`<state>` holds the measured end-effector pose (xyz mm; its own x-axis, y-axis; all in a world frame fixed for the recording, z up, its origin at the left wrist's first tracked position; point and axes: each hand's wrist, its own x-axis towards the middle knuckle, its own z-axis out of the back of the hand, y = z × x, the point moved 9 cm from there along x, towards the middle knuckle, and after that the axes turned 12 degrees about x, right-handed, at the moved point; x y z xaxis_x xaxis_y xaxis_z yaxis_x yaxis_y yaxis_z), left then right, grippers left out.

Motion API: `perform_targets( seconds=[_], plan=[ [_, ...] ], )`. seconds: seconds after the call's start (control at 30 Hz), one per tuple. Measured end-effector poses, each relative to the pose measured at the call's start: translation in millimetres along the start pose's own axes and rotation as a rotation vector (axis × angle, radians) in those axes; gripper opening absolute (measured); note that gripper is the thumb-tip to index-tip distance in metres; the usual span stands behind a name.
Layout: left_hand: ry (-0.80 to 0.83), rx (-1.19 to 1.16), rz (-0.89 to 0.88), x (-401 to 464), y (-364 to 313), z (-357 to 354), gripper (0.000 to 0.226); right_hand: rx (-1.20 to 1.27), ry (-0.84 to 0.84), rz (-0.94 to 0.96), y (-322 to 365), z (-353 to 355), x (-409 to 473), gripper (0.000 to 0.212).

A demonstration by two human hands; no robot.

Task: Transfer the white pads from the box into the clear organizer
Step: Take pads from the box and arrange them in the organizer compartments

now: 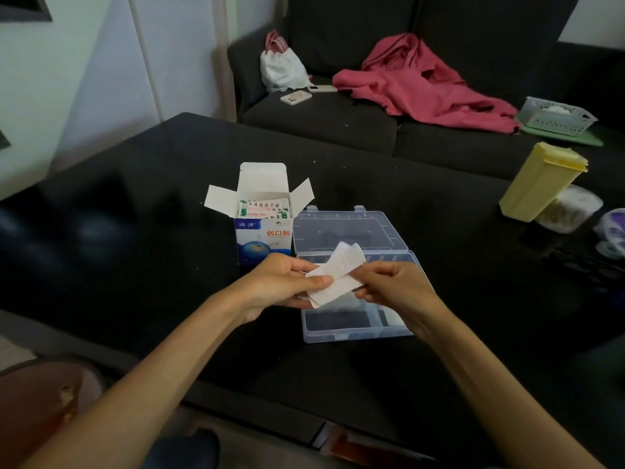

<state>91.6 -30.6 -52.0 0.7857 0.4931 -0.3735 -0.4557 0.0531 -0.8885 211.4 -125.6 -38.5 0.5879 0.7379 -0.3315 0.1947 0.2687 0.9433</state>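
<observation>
Both the left hand (287,282) and the right hand (389,282) pinch a loose fan of white pads (338,272) above the clear organizer (355,319), mid-table beside the open box (263,218). Being fanned, some pads could slip onto the table (135,231) or straddle the dividers.

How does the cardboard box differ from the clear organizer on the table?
The cardboard box is opaque white and blue with printing; the clear organizer is see-through plastic. The box stands upright with top flaps spread; the organizer lies flat with its hinged lid folded back. The box is taller, the organizer wider. Both are open on the dark table.
</observation>
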Motion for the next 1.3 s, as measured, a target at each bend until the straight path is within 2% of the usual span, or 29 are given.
perform_targets(
  seconds=[0.1, 0.17, 0.3, 0.4, 0.5, 0.6, 0.67, 0.77, 0.87, 1.1, 1.3],
  plan=[
    [0.017, -0.023, 0.013, 0, 1, -1, 0.018, 0.076, 0.095, -0.076, -3, -7, -1, 0.013],
    [0.023, -0.043, 0.025, -1, 2, -1, 0.016, 0.037, 0.146, -0.089, -4, -8, -3, 0.011],
    [0.021, -0.131, 0.009, 0, 1, -1, 0.012, -0.005, 0.057, 0.023, 2, -1, 1, 0.012],
    [0.013, -0.165, 0.001, 0, -1, 0, 0.012, 0.017, 0.017, 0.032, 1, 4, 3, 0.014],
    [-0.027, -0.055, -0.019, 2, -2, 6, 0.014, 0.065, 0.124, -0.091, -6, -2, 2, 0.022],
    [-0.085, 0.161, -0.104, 2, -9, 12, 0.013, -0.067, 0.223, -0.164, -8, -5, 2, 0.047],
    [-0.134, 0.319, -0.183, 3, -17, 13, 0.019, -0.246, 0.225, -0.041, 0, -8, 6, 0.055],
    [-0.237, 0.527, -0.273, 4, -29, 16, 0.026, -0.38, 0.189, 0.271, 22, -15, 8, 0.028],
    [-0.311, 0.64, -0.312, 4, -35, 18, 0.032, -0.331, 0.187, 0.428, 35, -19, 11, 0.017],
    [-0.273, 0.627, -0.287, 10, -28, 10, 0.026, -0.46, 0.166, 0.441, 25, -11, 21, 0.015],
    [-0.314, 1.021, -0.349, -2, -31, 6, 0.026, -0.875, 0.155, 0.517, 21, -22, 16, 0.02]
  ],
)
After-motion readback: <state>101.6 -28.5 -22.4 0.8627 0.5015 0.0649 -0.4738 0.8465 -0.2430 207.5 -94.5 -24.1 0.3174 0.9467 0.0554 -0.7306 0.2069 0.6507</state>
